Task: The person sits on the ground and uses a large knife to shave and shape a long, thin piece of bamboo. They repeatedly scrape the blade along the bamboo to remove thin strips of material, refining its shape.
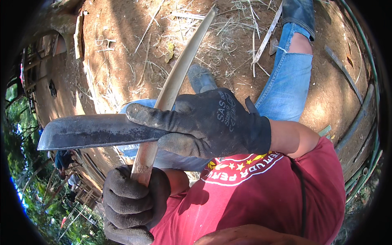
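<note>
My right hand [212,120], in a black coated glove, is closed on a machete, its handle mostly hidden in the palm. The dark, broad machete blade [92,130] points left, with gloved fingers stretched along its base. Under the blade and this hand passes a long, pale, slightly curved bamboo strip [179,73]. It runs from the upper middle down toward my body. My left hand [132,204], also in a dark glove, is a fist wrapped round the strip's near end. Blade and strip cross just above that fist; whether the edge bites into it cannot be seen.
Thin shavings [232,36] litter the brown dirt ground around my boots and my legs in torn jeans [281,85]. Loose strips [269,34] lie at the upper right. Long greenish poles [359,114] line the right rim. Logs and foliage [24,122] stand at left.
</note>
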Available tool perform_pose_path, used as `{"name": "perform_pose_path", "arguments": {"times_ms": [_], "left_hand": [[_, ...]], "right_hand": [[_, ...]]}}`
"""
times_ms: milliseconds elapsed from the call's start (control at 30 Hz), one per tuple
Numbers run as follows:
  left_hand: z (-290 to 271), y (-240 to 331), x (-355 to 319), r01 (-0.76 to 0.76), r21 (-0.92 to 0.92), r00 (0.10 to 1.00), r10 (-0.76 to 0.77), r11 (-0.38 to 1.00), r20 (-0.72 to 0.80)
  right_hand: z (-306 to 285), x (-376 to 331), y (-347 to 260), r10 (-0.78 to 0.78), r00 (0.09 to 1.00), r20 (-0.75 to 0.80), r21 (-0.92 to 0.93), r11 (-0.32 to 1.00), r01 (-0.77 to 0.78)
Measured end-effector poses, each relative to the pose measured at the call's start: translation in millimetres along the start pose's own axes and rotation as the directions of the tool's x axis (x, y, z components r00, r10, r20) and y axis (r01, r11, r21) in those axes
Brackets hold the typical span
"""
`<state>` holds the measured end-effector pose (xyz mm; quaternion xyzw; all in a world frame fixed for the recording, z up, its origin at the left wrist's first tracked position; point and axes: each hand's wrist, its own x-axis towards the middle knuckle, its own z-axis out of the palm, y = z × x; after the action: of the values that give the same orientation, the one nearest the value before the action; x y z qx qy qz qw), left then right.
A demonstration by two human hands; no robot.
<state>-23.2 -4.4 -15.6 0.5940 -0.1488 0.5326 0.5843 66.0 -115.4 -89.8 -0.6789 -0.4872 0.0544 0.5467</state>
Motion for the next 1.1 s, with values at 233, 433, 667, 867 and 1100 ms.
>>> {"name": "perform_pose_path", "arguments": {"times_ms": [233,433,667,867,1100], "left_hand": [[-13.5,11.4,2.6,0.023,-0.045,0.999,-0.021,0.999,0.039],[-5.0,14.2,3.1,-0.007,0.038,0.998,0.009,0.999,-0.067],[12.4,-2.5,6.9,-0.12,-0.042,0.993,0.12,0.992,-0.013],[0.5,3.8,10.9,0.046,-0.15,0.999,-0.05,0.988,-0.022],[-8.4,5.8,1.5,-0.006,-0.031,0.996,0.003,1.0,-0.084]], "right_hand": [[-10.1,-6.6,11.7,0.038,0.999,0.02,-0.066,0.997,-0.037],[-11.5,-8.4,39.1,0.24,0.97,0.039,-0.049,0.97,-0.238],[-50.0,-36.6,266.8,0.732,0.68,-0.04,-0.318,0.636,-0.704],[-24.6,-28.6,235.9,0.656,0.754,-0.021,-0.115,0.748,-0.654],[-19.5,8.2,24.1,0.218,0.948,0.232,0.067,0.969,-0.239]]}}
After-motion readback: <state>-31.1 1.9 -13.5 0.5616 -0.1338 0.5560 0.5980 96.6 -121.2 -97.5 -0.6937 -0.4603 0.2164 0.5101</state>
